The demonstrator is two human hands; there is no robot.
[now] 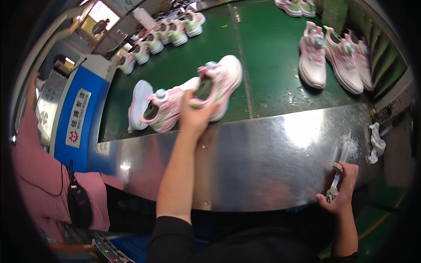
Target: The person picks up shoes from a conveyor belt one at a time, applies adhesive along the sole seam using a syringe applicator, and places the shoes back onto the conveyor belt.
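Observation:
My left hand [196,115] reaches over the steel ledge and is closed on the heel end of a pink and white sneaker [224,83], its toe pointing away from me. Just left of it another pink and white sneaker [163,108], with a round grey dial, rests on the green belt. Beside that, a shoe tipped on its side shows its white sole [139,103]. At the right, above the steel ledge [263,162], my right hand [342,188] is closed around a slim tool [335,180] with a white and blue middle; its exact kind I cannot make out.
Several sneakers [155,41] line the belt's far left edge. More sneakers [346,61] stand at the right by green flaps [381,39]. A crumpled white tissue [376,142] lies at the ledge's right end. A person in pink [41,162] stands at the left beside a blue machine panel [70,118].

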